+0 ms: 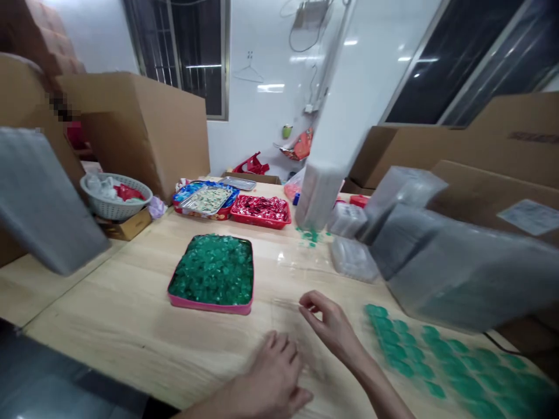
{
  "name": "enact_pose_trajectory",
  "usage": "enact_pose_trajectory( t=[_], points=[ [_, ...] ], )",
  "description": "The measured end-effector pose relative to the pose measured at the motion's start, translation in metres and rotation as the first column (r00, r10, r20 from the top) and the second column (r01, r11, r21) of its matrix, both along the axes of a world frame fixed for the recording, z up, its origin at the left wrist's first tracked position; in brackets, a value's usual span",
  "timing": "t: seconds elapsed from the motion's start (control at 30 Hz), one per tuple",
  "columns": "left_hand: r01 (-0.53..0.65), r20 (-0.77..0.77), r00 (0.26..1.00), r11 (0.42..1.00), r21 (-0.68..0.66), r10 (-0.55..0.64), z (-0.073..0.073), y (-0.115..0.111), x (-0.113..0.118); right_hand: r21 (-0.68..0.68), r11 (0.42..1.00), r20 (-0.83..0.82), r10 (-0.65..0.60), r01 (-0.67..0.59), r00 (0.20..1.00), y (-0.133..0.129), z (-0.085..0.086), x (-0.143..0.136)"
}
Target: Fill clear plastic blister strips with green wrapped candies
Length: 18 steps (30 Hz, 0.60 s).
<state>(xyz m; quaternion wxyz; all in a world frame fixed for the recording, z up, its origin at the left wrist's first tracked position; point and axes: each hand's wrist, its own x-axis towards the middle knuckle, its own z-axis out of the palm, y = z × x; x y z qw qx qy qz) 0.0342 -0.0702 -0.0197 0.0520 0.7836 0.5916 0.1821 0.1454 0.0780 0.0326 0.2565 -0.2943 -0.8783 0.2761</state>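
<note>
My left hand (279, 375) is palm down over the table near the bottom centre, its thumb spread from slightly bent fingers. To its upper right, my right hand (329, 323) has thumb and forefinger pinched together at the edge of something clear and faint, too blurred to make out. A pink-rimmed tin (209, 305) heaped with small green glossy pieces (213, 267) stands left of both hands. Rows of green rounded pieces (454, 366), blurred, lie on the table to the right of my right hand.
Behind the tin are a red tray (262, 220) of red wrapped pieces and a metal tray (207, 199) of pale pieces. Clear plastic containers (353, 259) and wrapped stacks (471, 273) stand at the right. A basket (116, 203) and a large carton (170, 134) are at the left.
</note>
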Motion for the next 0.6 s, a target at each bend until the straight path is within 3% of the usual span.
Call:
enact_pose_trajectory(
  t=[0.17, 0.27, 0.4, 0.6],
  points=[
    [-0.033, -0.116, 0.991, 0.96, 0.278, 0.067, -0.051, -0.052, -0.027, -0.011, 0.986, 0.007, 0.167, -0.167, 0.986, -0.029, 0.005, -0.082],
    [-0.079, -0.127, 0.981, 0.903, 0.423, 0.145, -0.07, -0.07, -0.044, 0.065, 0.974, 0.189, 0.202, -0.217, 0.961, -0.038, 0.002, -0.126],
    [-0.105, -0.128, 0.976, 0.897, 0.429, 0.176, -0.073, -0.083, -0.056, 0.124, 0.962, 0.349, 0.188, -0.244, 0.918, -0.039, -0.003, -0.161],
    [-0.114, -0.15, 0.966, 0.87, 0.479, 0.209, -0.074, -0.076, -0.042, 0.104, 0.958, 0.353, 0.216, -0.268, 0.91, -0.038, -0.008, -0.163]
  ],
)
